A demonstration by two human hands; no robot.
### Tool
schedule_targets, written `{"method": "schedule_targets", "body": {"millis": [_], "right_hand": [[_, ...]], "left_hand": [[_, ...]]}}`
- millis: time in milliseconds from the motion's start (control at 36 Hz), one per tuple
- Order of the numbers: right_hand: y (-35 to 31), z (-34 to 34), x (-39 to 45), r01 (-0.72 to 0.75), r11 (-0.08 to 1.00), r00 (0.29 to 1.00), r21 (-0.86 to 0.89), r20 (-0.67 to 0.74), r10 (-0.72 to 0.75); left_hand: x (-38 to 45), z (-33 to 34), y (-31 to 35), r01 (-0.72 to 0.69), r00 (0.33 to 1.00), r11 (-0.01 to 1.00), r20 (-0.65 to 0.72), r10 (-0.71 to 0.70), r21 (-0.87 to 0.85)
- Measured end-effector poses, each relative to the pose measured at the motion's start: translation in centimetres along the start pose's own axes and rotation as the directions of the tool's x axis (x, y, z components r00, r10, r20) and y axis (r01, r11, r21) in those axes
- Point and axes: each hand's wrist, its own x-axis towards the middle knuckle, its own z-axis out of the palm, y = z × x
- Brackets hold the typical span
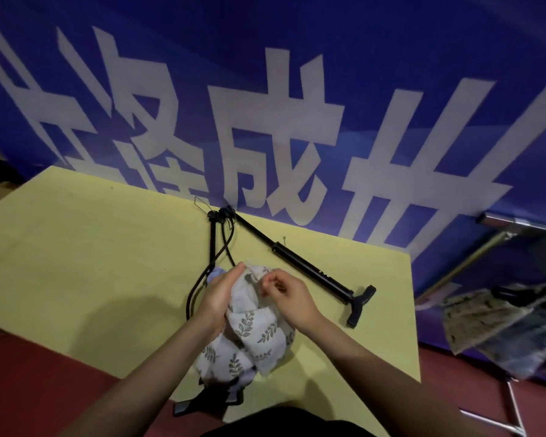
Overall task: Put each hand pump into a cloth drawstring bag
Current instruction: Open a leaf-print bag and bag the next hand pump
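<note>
Gripping the bunched top of a white cloth drawstring bag (249, 335) printed with grey leaf sprigs, the person's left hand (216, 298) wraps around the fabric from the left side while the right hand (289, 296) pinches at the gathered mouth, fingers curled in close; I cannot make out the cord itself between them. The two hands sit together over the bag's neck, almost touching. The bag lies at the near edge of a pale yellow table (76, 263), bulging, and a black T-shaped pump handle (208, 402) sticks out below its bottom end, past the table edge. A second black hand pump (309, 272) lies bare on the tabletop just beyond the right hand, its T-handle pointing right and its slim shaft running back towards the banner. Its black hose (202, 272) loops down beside the left hand. Behind the table hangs a blue banner (391, 58) with large white characters. More patterned cloth (498, 323) lies heaped off to the right.
</note>
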Motion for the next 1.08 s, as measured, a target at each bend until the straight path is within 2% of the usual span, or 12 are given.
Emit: {"method": "schedule_targets", "body": {"millis": [139, 306, 389, 500, 667, 861, 917, 1000, 1083], "right_hand": [[0.2, 1.0, -1.4, 0.063, 0.988, 0.993, -0.138, 0.112, -0.048], [0.4, 2.1, -1.7, 0.244, 0.888, 0.944, -0.391, 0.307, -0.124], [0.4, 2.1, -1.6, 0.315, 0.805, 0.933, -0.502, 0.318, -0.167], [1.1, 1.8, -1.9, 0.351, 0.754, 0.928, -0.555, 0.316, -0.199], [2.3, 0.1, -2.6, 0.308, 0.767, 0.935, -0.563, 0.328, -0.135], [2.9, -2.4, -3.3, 0.286, 0.750, 0.924, -0.597, 0.379, -0.051], [3.1, -3.1, -3.5, 0.258, 0.745, 0.937, -0.616, 0.348, -0.037], [3.1, -4.1, -3.9, 0.233, 0.749, 0.951, -0.620, 0.306, -0.042], [3.0, -5.0, -4.2, 0.148, 0.854, 0.977, -0.499, 0.205, -0.050]], "left_hand": [[-1.4, -2.5, 0.6, -0.079, 0.996, 0.997, -0.040, 0.078, -0.026], [-3.3, -5.6, 0.0, -0.300, 0.947, 0.954, -0.114, 0.300, 0.017], [-3.8, -6.4, -0.8, -0.349, 0.920, 0.934, -0.160, 0.357, 0.076], [-3.5, -7.2, -2.1, -0.365, 0.916, 0.910, -0.096, 0.389, 0.195], [-2.2, -7.9, -3.5, -0.297, 0.931, 0.845, -0.061, 0.359, 0.444], [-1.6, -7.7, -4.9, -0.288, 0.940, 0.790, 0.002, 0.342, 0.542], [-1.4, -7.0, -5.1, -0.298, 0.937, 0.775, 0.015, 0.349, 0.557], [-1.1, -5.9, -5.0, -0.278, 0.948, 0.808, 0.013, 0.318, 0.520], [-1.0, -4.7, -4.4, -0.306, 0.939, 0.849, -0.011, 0.344, 0.430]]}}
